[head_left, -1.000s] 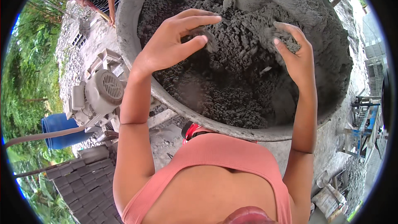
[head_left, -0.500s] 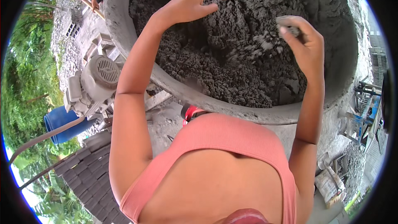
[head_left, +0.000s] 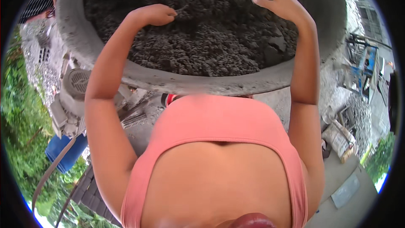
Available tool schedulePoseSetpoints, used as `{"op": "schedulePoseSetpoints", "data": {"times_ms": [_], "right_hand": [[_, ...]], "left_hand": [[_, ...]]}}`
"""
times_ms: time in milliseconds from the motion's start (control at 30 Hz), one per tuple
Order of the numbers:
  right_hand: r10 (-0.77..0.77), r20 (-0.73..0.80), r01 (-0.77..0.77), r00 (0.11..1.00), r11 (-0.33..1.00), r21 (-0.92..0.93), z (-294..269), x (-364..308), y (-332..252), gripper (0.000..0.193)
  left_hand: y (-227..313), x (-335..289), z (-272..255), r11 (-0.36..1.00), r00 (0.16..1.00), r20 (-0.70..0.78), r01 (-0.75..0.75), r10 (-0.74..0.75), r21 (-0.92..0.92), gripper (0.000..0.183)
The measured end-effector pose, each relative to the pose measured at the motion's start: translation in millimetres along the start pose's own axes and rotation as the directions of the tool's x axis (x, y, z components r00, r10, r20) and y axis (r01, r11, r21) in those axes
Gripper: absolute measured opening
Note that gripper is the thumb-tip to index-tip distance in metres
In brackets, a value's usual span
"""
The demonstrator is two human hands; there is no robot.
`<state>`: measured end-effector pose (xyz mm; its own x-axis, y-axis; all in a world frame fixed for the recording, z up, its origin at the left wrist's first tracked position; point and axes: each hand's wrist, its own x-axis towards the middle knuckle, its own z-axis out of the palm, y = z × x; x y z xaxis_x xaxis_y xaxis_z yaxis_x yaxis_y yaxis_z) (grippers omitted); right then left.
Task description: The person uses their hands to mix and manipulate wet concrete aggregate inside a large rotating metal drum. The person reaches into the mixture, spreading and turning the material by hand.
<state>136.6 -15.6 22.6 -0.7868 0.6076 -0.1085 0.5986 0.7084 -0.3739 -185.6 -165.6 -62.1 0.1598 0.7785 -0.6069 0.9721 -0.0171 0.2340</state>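
- Grey mix [head_left: 198, 50]: inside the round pan [head_left: 71, 17].
- Left hand [head_left: 156, 14]: above pan's left half; fingers curled, cannot tell whether grasping.
- Right hand [head_left: 278, 2]: above pan's right half; thumb and fingers parted, cannot tell whether holding mix.
- Motor [head_left: 78, 82]: outside pan, left side.

An outdoor work yard, shown by a big tub [head_left: 236, 85] of grey mix [head_left: 202, 50], a dusty motor [head_left: 78, 81] and greenery [head_left: 19, 101] at left, gravel [head_left: 359, 112] at right.
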Motion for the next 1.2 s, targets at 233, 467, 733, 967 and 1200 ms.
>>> {"op": "schedulePoseSetpoints", "data": {"times_ms": [233, 467, 733, 967, 1200], "right_hand": [[0.176, 0.581, -0.045, 0.795, 0.971, -0.233, 42, -4, 84, 0.038], [0.451, 0.579, -0.282, 0.679, 0.889, -0.362, 61, -10, 112, 0.049], [0.265, 0.486, -0.211, 0.833, 0.964, -0.165, 80, -2, 89, 0.050], [0.306, 0.568, -0.299, 0.764, 0.948, -0.107, 67, -5, 72, 0.050], [0.156, 0.437, -0.118, 0.886, 0.987, -0.112, 93, -4, 106, 0.046]], "left_hand": [[-13, -1, 0, 0.996, 0.999, 0.026, 0.026, -0.024, -0.084, 0.042], [-20, 20, 17, 0.959, 0.984, -0.036, 0.162, -0.175, -0.234, 0.052], [-6, 70, 72, 0.459, 0.923, 0.088, 0.266, -0.374, -0.848, 0.087], [29, 47, 55, 0.186, 0.973, 0.177, 0.203, -0.146, -0.961, 0.070], [58, 43, 6, 0.625, 0.950, -0.304, -0.194, -0.073, -0.756, 0.057]]}}
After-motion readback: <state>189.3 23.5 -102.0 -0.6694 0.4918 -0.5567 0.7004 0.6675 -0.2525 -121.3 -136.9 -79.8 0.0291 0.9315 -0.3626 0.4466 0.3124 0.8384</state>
